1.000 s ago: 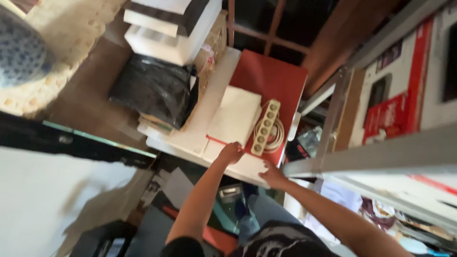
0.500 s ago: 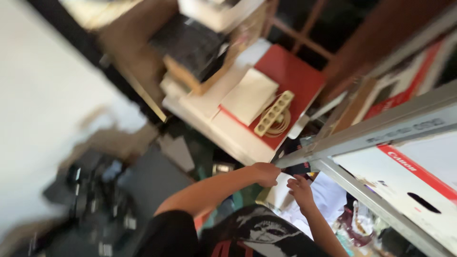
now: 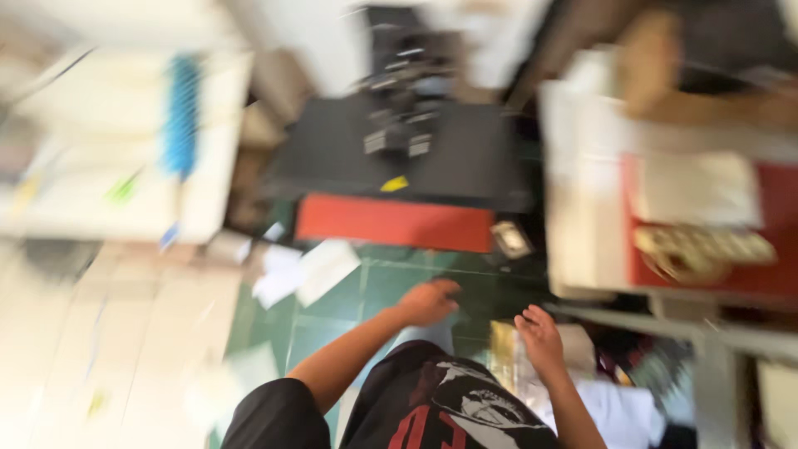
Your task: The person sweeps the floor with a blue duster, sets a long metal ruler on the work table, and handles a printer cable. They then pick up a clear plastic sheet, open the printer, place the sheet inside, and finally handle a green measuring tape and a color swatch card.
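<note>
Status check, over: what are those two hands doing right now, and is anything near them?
Left hand empty, fingers curled, over green tiled floor. Right hand open, empty, above shiny packets. Red flat box and loose papers lie ahead. View blurred.

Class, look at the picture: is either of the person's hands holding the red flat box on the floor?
No. The left hand and right hand hover empty over the green floor, apart from the red flat box.

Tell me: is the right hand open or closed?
Open: the right hand shows spread fingers holding nothing, above the green tiled floor.
</note>
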`<state>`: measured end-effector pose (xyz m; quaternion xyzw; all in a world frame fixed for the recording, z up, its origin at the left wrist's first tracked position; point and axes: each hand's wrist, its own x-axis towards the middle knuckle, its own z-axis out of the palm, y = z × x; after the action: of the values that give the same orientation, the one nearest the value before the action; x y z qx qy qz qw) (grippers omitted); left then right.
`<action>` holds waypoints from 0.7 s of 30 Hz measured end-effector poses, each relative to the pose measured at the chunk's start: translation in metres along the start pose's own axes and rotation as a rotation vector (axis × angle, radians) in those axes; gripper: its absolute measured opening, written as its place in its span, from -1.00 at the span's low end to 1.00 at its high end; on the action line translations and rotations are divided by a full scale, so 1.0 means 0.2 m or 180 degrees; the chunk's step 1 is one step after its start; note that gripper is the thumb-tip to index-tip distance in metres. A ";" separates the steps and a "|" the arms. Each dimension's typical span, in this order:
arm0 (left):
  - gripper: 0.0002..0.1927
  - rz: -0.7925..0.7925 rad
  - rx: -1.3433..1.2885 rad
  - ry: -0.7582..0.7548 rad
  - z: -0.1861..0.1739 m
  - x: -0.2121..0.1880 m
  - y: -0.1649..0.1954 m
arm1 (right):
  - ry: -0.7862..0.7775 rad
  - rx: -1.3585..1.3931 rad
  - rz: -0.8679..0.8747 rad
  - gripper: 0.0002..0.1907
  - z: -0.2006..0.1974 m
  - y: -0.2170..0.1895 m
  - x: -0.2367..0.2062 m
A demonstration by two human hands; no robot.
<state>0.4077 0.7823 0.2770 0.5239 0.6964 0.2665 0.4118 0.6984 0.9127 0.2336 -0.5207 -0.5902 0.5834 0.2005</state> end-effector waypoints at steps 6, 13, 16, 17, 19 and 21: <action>-0.56 -0.1312 -0.0845 0.2758 -0.39 -1.09 -0.49 | -0.1550 -0.0115 -0.0558 -0.33 0.59 -0.28 0.08; -0.56 -0.1743 -0.1402 0.4305 -0.39 -2.16 -0.72 | -0.2372 -0.0883 -0.1216 -0.35 1.54 -0.69 -0.15; -0.55 -0.1775 -0.1646 0.4571 -0.29 -2.54 -0.82 | -0.2672 -0.0783 -0.1233 -0.39 2.06 -0.81 -0.42; -0.55 -0.1774 -0.1769 0.4629 -0.26 -2.66 -0.86 | -0.2775 -0.0821 -0.1214 -0.41 2.22 -0.83 -0.53; -0.55 -0.2028 -0.1800 0.4664 -0.18 -2.91 -0.95 | -0.2947 -0.0945 -0.1179 -0.43 2.47 -0.83 -0.76; -0.55 -0.2277 -0.1788 0.4738 -0.12 -3.09 -1.03 | -0.3082 -0.1074 -0.1215 -0.42 2.72 -0.84 -0.97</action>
<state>0.3511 0.1330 0.3058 -0.1575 0.8157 0.5561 0.0226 0.2482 0.5239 0.3267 -0.1012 -0.7844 0.6069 -0.0780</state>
